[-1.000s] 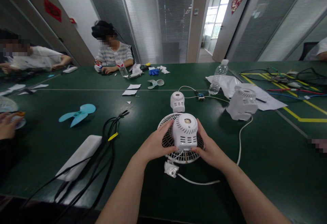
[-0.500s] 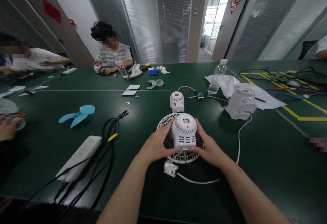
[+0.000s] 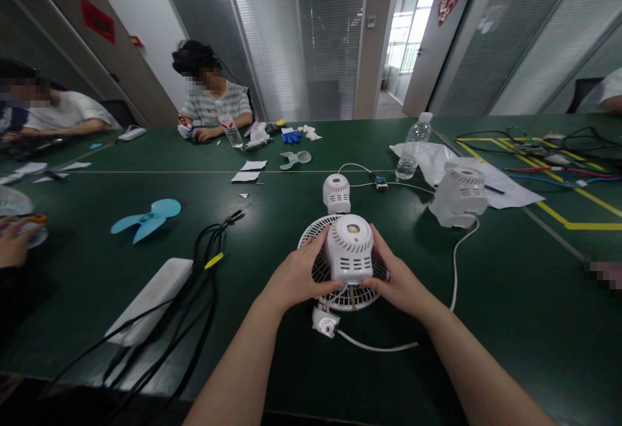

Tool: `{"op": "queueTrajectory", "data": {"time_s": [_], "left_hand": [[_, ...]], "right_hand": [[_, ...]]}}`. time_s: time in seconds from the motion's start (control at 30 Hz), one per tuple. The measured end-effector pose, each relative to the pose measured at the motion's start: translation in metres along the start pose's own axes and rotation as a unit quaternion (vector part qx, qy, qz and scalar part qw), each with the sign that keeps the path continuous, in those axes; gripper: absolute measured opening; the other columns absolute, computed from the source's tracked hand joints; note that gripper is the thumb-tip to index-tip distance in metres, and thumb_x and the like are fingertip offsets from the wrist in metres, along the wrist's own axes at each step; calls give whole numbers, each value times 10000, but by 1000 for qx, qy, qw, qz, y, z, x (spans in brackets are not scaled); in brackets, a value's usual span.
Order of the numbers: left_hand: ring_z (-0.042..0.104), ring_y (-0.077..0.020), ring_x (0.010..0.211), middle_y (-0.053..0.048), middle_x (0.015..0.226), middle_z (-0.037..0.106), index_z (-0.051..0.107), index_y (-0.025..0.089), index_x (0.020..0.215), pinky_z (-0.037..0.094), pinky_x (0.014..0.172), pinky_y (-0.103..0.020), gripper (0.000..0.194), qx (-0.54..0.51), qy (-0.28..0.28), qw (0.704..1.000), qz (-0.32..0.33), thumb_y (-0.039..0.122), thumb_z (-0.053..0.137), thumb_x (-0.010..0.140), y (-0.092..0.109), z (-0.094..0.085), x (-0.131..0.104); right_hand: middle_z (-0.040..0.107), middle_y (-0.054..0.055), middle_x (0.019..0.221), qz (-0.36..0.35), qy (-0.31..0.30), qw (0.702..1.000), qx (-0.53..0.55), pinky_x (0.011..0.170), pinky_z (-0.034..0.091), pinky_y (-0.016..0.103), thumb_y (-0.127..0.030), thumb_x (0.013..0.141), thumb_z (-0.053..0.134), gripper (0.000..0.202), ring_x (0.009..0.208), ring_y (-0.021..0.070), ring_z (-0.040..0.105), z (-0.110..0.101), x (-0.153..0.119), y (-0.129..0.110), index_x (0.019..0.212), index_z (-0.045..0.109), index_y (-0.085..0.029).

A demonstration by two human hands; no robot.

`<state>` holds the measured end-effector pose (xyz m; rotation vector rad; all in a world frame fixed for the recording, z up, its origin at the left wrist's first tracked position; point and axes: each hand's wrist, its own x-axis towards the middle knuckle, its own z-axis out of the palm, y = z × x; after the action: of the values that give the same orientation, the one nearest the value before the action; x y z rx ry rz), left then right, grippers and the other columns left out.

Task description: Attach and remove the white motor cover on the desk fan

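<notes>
A white fan motor housing point(image 3: 350, 251) with vent slots sits over a round white fan grille point(image 3: 357, 299) on the dark green table. My left hand point(image 3: 304, 272) grips its left side, thumb along the lower front edge. On the opposite side my right hand point(image 3: 392, 278) holds it the same way, fingers behind and thumb in front. Just beyond the grille stands a second white housing point(image 3: 337, 194). Close to the grille's near edge lies a plug in clear wrap point(image 3: 325, 322), with a short white cord point(image 3: 379, 347) running right.
Left are a white power strip point(image 3: 150, 303), black cables point(image 3: 208, 290) and a blue fan blade point(image 3: 148, 220). To the right are a bagged housing point(image 3: 461, 196), a water bottle point(image 3: 414, 147) and paper point(image 3: 518, 194). Co-workers sit at the far left; one hand point(image 3: 14, 244) is at the left edge.
My hands and the housing stay almost still. The wrapped plug has turned slightly. At the far left, a co-worker's outstretched arm has drawn back.
</notes>
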<state>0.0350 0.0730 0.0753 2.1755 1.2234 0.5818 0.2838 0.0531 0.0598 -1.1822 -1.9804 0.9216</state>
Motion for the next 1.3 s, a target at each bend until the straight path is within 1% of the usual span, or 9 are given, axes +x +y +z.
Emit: {"op": "queueTrajectory", "data": {"time_s": [0.17,0.3,0.43,0.57,0.7,0.87,1.03,1.13,1.3], "left_hand": [[430,-344,1304,-78,1497,360,82,338,1489,377,1047,-548,1060,-10,7,1000,11,431,749,670,-1,-1,0],[441,-334,1293,-69,1477,387,168,333,1470,381,1045,-534,1027,-11,12,1000,10,451,767,645,-2,-1,0],[435,-344,1288,-72,1462,401,217,319,1454,384,1027,-545,1018,0,19,1000,-3,466,782,620,0,-1,1],[435,-336,1288,-71,1466,394,208,312,1457,376,1035,-541,1037,2,11,1000,-8,444,791,609,1,-2,0],[438,-329,1286,-80,1467,391,200,303,1461,384,1034,-529,1042,-1,2,1000,-9,417,791,610,3,-3,-1],[430,-344,1290,-89,1471,386,200,289,1466,377,1036,-539,1044,-2,-3,1000,-4,435,784,613,3,-5,-1],[426,-362,1288,-107,1470,385,233,286,1458,365,1033,-558,1036,-9,9,1000,6,445,792,601,-1,-3,1],[450,-364,1262,-109,1435,431,281,288,1437,371,1019,-560,1023,-8,27,1000,8,461,808,577,-3,-2,2],[449,-358,1257,-117,1417,442,301,274,1433,361,1024,-557,987,-1,34,999,30,490,789,604,-3,-1,4]], "right_hand": [[191,58,1570,6,-4,1000,7,1140,242,546,-304,802,676,1001,1415,293,261,0,0,-2,1498,-41,-342],[215,78,1561,12,-7,1000,25,1140,259,538,-292,796,692,1011,1412,289,271,-1,-1,-3,1499,-34,-336],[238,85,1552,3,-8,998,67,1151,257,522,-272,779,717,1000,1410,280,280,-2,-1,1,1497,23,-329],[274,83,1537,-7,-3,994,107,1161,255,497,-248,730,771,1016,1405,267,294,0,1,7,1484,95,-326],[306,56,1524,2,-2,993,118,1162,263,487,-229,699,799,1022,1397,254,315,0,1,10,1463,133,-360],[317,74,1516,7,-6,993,120,1159,268,489,-265,692,806,1005,1392,265,325,-2,2,9,1456,158,-345],[282,87,1531,-7,-11,994,112,1162,252,497,-315,724,780,1001,1401,269,303,-2,1,7,1471,114,-328],[242,79,1547,-5,-12,996,91,1168,220,515,-305,750,755,1009,1414,269,272,-1,0,5,1485,64,-334],[174,78,1568,-20,0,993,112,1173,212,504,-337,730,768,1054,1421,283,248,3,-1,6,1494,42,-324]]}}
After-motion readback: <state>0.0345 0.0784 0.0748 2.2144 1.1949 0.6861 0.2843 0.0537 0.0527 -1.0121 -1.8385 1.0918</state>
